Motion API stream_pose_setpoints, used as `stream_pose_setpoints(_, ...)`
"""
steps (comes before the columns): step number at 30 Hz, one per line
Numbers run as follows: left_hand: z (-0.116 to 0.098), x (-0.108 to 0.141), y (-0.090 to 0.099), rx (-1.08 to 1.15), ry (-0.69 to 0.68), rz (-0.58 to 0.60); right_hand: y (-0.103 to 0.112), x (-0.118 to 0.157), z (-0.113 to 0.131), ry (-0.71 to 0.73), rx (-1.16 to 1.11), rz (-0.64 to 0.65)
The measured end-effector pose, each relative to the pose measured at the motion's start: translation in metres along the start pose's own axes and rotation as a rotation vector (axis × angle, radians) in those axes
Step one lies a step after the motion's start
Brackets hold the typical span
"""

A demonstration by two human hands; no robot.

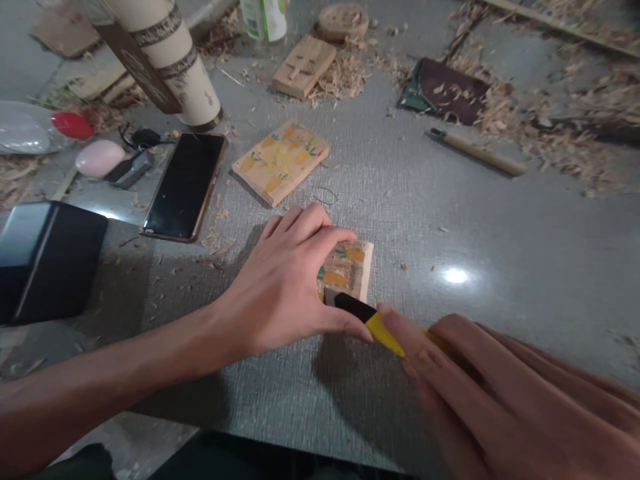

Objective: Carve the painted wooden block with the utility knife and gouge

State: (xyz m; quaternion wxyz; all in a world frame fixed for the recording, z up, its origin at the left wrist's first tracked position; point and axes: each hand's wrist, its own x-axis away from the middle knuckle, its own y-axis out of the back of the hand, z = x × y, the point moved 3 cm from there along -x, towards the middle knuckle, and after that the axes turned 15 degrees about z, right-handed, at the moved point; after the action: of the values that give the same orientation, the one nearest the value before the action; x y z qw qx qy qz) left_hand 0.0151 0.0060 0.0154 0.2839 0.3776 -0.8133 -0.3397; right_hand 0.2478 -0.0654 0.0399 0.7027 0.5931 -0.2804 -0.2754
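Note:
Under my left hand [285, 280] is a small wooden block [357, 267] painted with orange and green carrot-like shapes; the fingers curl over its far edge and the thumb lies along the near side. The hand covers the block's left part. My right hand [480, 387] is wrapped round a yellow and black craft knife [370, 317]. Its blade tip reaches the block's painted face near my left thumb. Beyond my left hand lies a second painted wooden block [283, 160], flat on the table, with similar orange shapes.
A phone [185, 187], a black box-like object [55, 260] and a cream tumbler [175, 60] stand or lie leftward. Farther back are a carved wooden block [305, 67], a round wooden piece [343, 21], a dark pouch [450, 90], a wooden-handled tool [477, 152] and scattered wood shavings [345, 77].

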Motion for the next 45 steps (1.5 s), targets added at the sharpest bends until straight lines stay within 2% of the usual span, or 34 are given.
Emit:
stream_pose_setpoints(6,0.002,0.0,-0.002,-0.022,0.015,0.008,-0.002,-0.004,-0.002,0.069,0.05,-0.009)
stream_pose_setpoints(9,0.0,0.0,0.0,-0.021,0.015,0.022,-0.001,-0.009,-0.013,0.123,-0.082,0.002)
stream_pose_setpoints(13,-0.001,0.001,0.001,-0.036,-0.009,0.037,0.0,-0.018,-0.026,0.076,-0.232,0.077)
stream_pose_setpoints(17,0.0,0.001,0.001,-0.029,-0.022,0.032,0.003,-0.02,-0.027,0.112,-0.173,0.055)
stream_pose_setpoints(22,0.0,0.0,0.001,-0.027,-0.003,0.068,0.005,-0.013,-0.027,0.163,-0.047,0.162)
stream_pose_setpoints(27,-0.002,0.0,0.002,-0.039,-0.02,0.063,0.004,-0.005,-0.03,0.158,0.028,0.16)
stream_pose_setpoints(33,-0.003,-0.001,0.0,-0.07,-0.023,0.062,-0.003,-0.005,-0.034,0.223,-0.006,0.119)
stream_pose_setpoints(45,-0.004,0.0,0.001,-0.072,-0.018,0.076,-0.005,-0.008,-0.03,0.213,0.033,0.107)
